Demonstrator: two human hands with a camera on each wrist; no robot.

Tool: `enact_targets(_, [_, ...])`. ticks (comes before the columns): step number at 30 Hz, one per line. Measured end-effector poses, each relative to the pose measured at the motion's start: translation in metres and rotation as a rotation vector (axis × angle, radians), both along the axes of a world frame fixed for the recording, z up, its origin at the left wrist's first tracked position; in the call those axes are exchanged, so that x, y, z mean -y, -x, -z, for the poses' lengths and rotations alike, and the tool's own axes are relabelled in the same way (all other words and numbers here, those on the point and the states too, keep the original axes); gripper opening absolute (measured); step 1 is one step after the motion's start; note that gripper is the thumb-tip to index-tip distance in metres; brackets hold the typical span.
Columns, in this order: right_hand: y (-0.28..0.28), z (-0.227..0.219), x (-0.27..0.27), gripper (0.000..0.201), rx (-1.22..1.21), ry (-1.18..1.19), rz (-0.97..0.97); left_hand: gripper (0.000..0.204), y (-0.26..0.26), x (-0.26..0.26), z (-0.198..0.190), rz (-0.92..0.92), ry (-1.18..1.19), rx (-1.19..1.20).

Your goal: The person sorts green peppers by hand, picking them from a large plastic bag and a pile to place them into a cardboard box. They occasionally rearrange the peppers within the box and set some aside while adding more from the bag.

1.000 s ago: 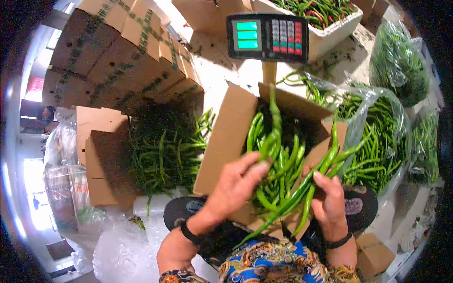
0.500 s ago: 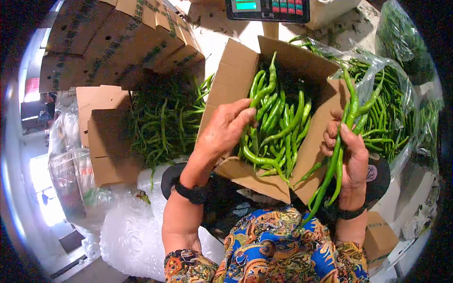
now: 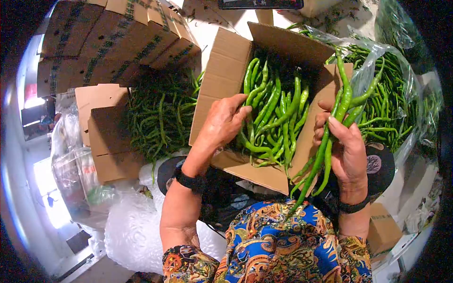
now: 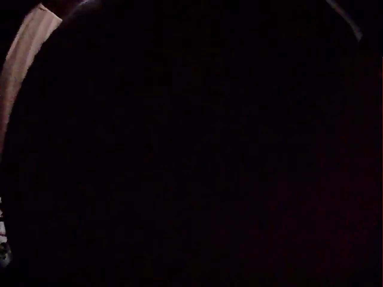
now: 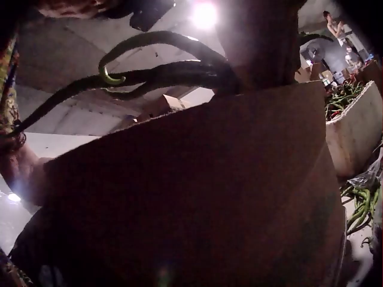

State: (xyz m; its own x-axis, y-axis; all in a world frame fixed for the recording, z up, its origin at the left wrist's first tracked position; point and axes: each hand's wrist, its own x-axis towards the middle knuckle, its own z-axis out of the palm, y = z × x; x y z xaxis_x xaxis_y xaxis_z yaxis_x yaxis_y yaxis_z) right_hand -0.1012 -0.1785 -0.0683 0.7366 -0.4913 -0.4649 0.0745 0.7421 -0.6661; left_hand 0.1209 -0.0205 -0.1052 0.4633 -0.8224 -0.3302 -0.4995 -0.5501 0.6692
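Note:
An open cardboard box (image 3: 222,63) stands in front of the person, holding many long green peppers (image 3: 283,113). At its left side the left hand (image 3: 224,120) pinches a pepper lying among the others, thumb against forefinger. Over the box's right flap, the right hand (image 3: 347,146) grips a small bunch of long peppers (image 3: 345,96), their lower ends hanging toward the patterned shirt. In the right wrist view, held peppers (image 5: 161,75) stick out above a dark cardboard flap (image 5: 197,179). The left wrist view is almost wholly black.
Right of the box lies a clear plastic bag (image 3: 406,78) full of green peppers. Leftward are another pepper heap (image 3: 160,113), an open carton (image 3: 111,141) and stacked boxes (image 3: 108,42). Bubble wrap (image 3: 137,231) lies at lower left. A scale display (image 3: 259,4) shows at the top edge.
The right hand has moved right with its bunch, from over the box to its right flap. The left hand has moved to the box's left side, and the pepper it raised is lower.

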Motion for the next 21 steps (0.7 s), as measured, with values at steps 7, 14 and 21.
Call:
enact_targets(7, [-0.003, -0.003, -0.002, 0.046, -0.026, 0.017, -0.077, 0.034, 0.013, 0.007, -0.006, -0.026, 0.146, -0.202])
enact_targets(14, [-0.010, 0.003, -0.007, 0.048, 0.055, -0.022, -0.100, 0.033, 0.023, 0.010, -0.007, 0.014, 0.168, 0.381])
enact_targets(21, [-0.020, 0.009, -0.013, 0.052, 0.064, -0.008, -0.110, 0.033, 0.066, 0.031, -0.048, 0.062, 0.164, -0.425])
